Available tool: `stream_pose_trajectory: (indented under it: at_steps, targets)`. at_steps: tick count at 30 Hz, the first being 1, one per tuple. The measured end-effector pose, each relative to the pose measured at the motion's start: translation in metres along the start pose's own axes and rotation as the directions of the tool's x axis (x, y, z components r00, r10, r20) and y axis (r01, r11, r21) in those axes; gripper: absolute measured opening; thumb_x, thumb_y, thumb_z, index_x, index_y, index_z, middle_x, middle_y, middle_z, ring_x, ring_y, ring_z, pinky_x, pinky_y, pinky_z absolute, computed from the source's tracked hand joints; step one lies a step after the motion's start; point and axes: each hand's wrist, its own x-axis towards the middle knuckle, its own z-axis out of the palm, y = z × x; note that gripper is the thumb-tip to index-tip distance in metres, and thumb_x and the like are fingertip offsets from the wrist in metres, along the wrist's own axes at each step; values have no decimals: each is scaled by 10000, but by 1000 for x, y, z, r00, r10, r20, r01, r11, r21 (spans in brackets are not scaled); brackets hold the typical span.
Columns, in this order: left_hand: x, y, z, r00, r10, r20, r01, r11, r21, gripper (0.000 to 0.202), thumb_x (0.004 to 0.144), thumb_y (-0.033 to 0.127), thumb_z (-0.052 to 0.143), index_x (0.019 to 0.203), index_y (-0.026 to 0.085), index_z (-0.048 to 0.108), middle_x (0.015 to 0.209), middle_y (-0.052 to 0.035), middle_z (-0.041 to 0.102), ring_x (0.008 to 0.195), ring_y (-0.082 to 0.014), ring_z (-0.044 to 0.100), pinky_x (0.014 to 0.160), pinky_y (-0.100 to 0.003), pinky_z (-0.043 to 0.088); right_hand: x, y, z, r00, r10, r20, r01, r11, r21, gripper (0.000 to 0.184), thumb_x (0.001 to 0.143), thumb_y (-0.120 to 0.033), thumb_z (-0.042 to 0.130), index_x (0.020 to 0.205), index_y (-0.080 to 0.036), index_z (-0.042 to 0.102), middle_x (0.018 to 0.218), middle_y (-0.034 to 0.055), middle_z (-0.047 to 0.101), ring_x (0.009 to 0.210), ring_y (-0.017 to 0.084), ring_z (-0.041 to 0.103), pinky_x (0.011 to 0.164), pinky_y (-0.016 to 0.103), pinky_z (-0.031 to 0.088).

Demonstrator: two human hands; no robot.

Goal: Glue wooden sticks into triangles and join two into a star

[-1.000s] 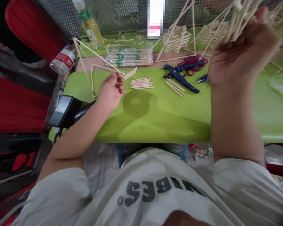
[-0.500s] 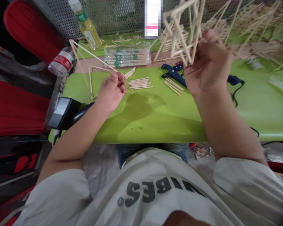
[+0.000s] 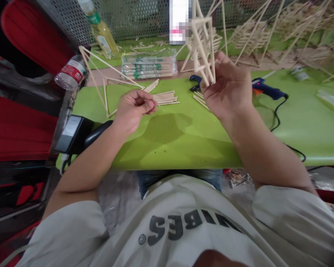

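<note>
My right hand (image 3: pixel 229 87) is raised over the table, its fingers closed on the lower part of a framework of glued wooden sticks (image 3: pixel 203 52), which stands nearly upright. Thumb and fingers of my left hand (image 3: pixel 136 109) are pinched together at the left end of a pile of short wooden sticks (image 3: pixel 167 98); whatever is between the fingertips is hidden. Behind that hand stands a triangular stick frame (image 3: pixel 105 92). A few more cut sticks (image 3: pixel 202 102) lie beside my right hand, partly covered by it. Blue-handled cutters (image 3: pixel 195 82) show just behind them.
A blue glue gun (image 3: pixel 269 89) with a black cord lies to the right. Wrapped stick packs (image 3: pixel 149 66), a yellow-liquid bottle (image 3: pixel 102 35) and a plastic bottle (image 3: pixel 71 74) stand or lie further back. More stick structures (image 3: pixel 253 35) fill the back right. A black box (image 3: pixel 71 133) sits at the left edge.
My right hand has moved left and turned the stick framework more upright, uncovering the glue gun. My left hand has shifted right to the stick pile, its fingertips now pinched.
</note>
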Motion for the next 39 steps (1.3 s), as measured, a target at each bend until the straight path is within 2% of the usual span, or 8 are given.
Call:
stream_pose_trajectory:
  at_steps: [4, 12, 15, 17, 21, 24, 30, 39]
  targets:
    - [1, 4, 0, 999, -10, 30, 10, 1000, 25, 295, 982, 242, 1025, 781, 196, 813, 734, 11, 739, 581, -60, 609, 554, -168, 500, -3, 5, -1, 988, 152, -38, -139, 963, 233, 404, 695, -464, 1014, 1000, -371, 767, 1053, 1, 853, 964, 254, 749, 915, 441, 718]
    - [-1, 0, -4, 990, 38, 133, -59, 986, 154, 650, 1141, 673, 785, 692, 220, 661, 546, 50, 441, 460, -83, 365, 479, -242, 314, -16, -7, 8, 986, 126, 109, -141, 979, 148, 308, 817, -518, 974, 970, -352, 764, 1100, 49, 841, 1123, 306, 791, 877, 481, 711]
    - [-1, -2, -6, 996, 55, 73, -69, 976, 206, 695, 1177, 679, 724, 659, 221, 658, 535, 31, 475, 459, -89, 419, 482, -252, 349, -18, -10, 12, 985, 154, 71, -164, 973, 162, 336, 813, -504, 984, 966, -328, 742, 1079, 56, 824, 1103, 288, 803, 822, 432, 716]
    - [0, -3, -7, 997, 39, 64, -52, 974, 219, 606, 1150, 628, 801, 710, 214, 752, 589, 5, 603, 496, -92, 521, 490, -241, 396, -19, -12, 15, 981, 184, 55, -191, 965, 180, 353, 799, -471, 1001, 968, -321, 731, 1067, 46, 815, 1084, 271, 810, 792, 394, 718]
    - [-1, -5, -5, 994, 23, 110, -41, 986, 159, 254, 956, 350, 1057, 872, 189, 880, 784, -40, 818, 626, -122, 729, 591, -242, 570, -22, -16, 24, 976, 216, 30, -216, 939, 269, 392, 781, -441, 1074, 964, -321, 750, 994, 0, 795, 961, 199, 790, 788, 318, 732]
    - [-3, -3, -2, 995, 38, 97, -49, 992, 119, 192, 908, 222, 1068, 902, 182, 881, 831, -49, 854, 693, -146, 803, 634, -248, 618, -26, -17, 32, 975, 223, 4, -214, 932, 292, 431, 758, -488, 1122, 941, -322, 770, 961, -16, 795, 856, 165, 746, 754, 292, 731]
    - [-12, 9, 4, 974, 82, 210, -90, 996, 28, 306, 915, 430, 1076, 1045, 217, 899, 901, -32, 892, 682, -166, 818, 617, -262, 656, -33, -3, 44, 992, 119, -38, -108, 971, 213, 390, 800, -497, 1097, 968, -317, 794, 940, 8, 783, 801, 192, 735, 733, 354, 724]
    - [-23, 12, 7, 941, 40, 335, -7, 995, -99, 576, 870, 615, 1077, 1268, 261, 861, 692, 10, 781, 580, -222, 791, 484, -294, 600, -53, -2, 63, 990, -101, -96, 109, 991, 76, 355, 924, -584, 1022, 987, -348, 765, 934, 11, 736, 841, 222, 756, 774, 418, 713]
